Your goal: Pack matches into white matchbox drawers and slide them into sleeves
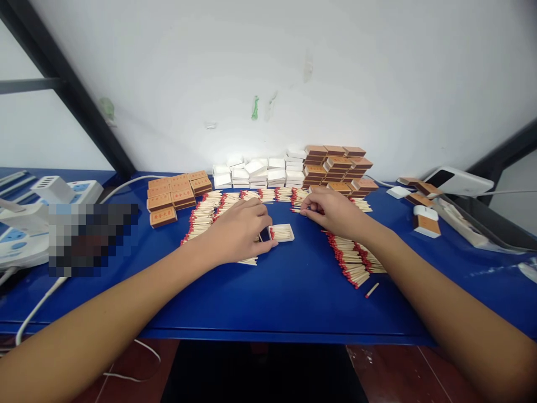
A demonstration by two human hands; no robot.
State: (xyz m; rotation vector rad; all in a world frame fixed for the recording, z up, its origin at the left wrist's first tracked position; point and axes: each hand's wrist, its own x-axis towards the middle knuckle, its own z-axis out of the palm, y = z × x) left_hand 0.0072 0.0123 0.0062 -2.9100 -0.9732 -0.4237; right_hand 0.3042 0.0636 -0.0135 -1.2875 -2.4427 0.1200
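A small white matchbox tray (pixel 285 233) with red-headed matches in it lies on the blue table. My left hand (pixel 239 228) holds the tray's left end between thumb and fingers, its palm over loose matches. To the right, my right hand (pixel 329 210) has thumb and fingertips pinched together at the edge of a row of matches (pixel 296 197); what is between them is too small to make out. More rows of matches lie on the left (pixel 201 215) and under the right forearm (pixel 348 257). One single match (pixel 372 290) lies apart.
White trays (pixel 255 172) are stacked along the wall beside brown matchboxes (pixel 335 165). Further matchboxes (pixel 174 193) sit at the left. Power strips (pixel 25 224) and a blurred-out dark object (pixel 94 238) are far left. A white device (pixel 453 182) and a dark tray (pixel 486 221) are at the right.
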